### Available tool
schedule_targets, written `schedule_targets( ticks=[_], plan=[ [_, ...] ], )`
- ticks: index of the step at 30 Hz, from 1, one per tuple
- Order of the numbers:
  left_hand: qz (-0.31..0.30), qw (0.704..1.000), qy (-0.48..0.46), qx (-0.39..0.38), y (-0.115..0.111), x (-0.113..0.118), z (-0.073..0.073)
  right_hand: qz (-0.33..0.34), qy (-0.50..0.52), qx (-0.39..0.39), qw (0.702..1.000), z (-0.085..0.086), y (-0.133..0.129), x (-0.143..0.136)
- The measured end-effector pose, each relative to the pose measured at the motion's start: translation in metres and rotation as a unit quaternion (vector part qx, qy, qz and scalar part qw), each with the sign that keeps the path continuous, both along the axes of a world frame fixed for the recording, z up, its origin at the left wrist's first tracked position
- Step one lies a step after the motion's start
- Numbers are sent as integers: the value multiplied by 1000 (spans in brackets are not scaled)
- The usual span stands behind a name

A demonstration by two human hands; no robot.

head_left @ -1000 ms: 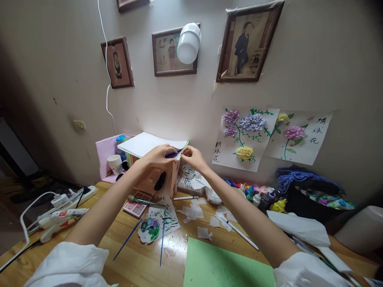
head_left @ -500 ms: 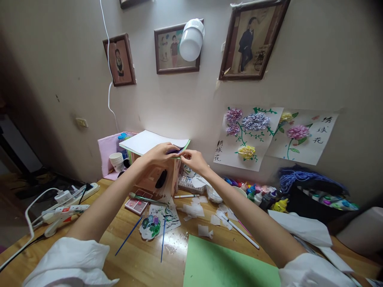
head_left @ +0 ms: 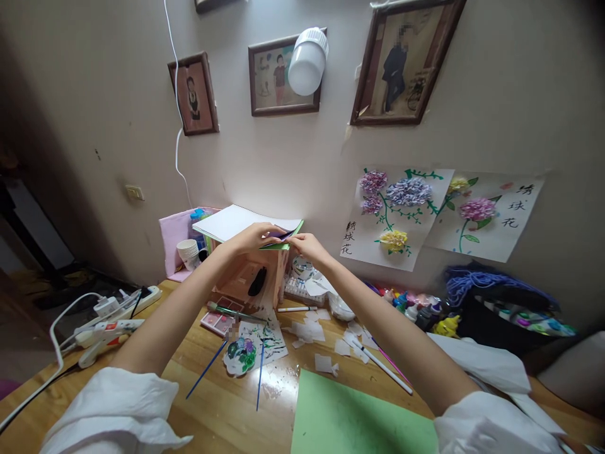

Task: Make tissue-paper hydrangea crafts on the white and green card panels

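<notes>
Left hand (head_left: 258, 238) and right hand (head_left: 306, 246): fingers pinching sheets at near corner of paper stack (head_left: 239, 222); stack lies atop pink box (head_left: 241, 277), against wall (head_left: 278, 157).

Both hands (head_left: 283, 242) together, forearms angled inward.
</notes>
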State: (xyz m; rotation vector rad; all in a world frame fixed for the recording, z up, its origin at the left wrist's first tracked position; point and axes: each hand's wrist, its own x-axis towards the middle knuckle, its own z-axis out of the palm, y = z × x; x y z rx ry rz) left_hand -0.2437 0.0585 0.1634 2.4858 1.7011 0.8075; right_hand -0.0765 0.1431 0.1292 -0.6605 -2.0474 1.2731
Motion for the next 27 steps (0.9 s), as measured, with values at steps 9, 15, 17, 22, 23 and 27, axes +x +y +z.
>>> schedule_targets(
  ticks=[9,15,17,22,23,27],
  plan=[
    [56,998,21,-26,-1,11,8,5,26,-82,996,3,-3,-2],
    [52,998,1,-31,-3,14,11,14,34,-91,995,3,-4,-2],
    [42,998,-6,-34,-3,14,12,15,32,-90,995,2,-2,-1],
    [46,998,-23,-42,-1,10,13,17,22,-85,996,1,-1,1],
    [50,998,-27,-40,0,10,14,18,19,-84,996,1,-1,2],
    [58,997,-36,-39,0,9,15,20,7,-82,996,1,-1,4]
  ],
)
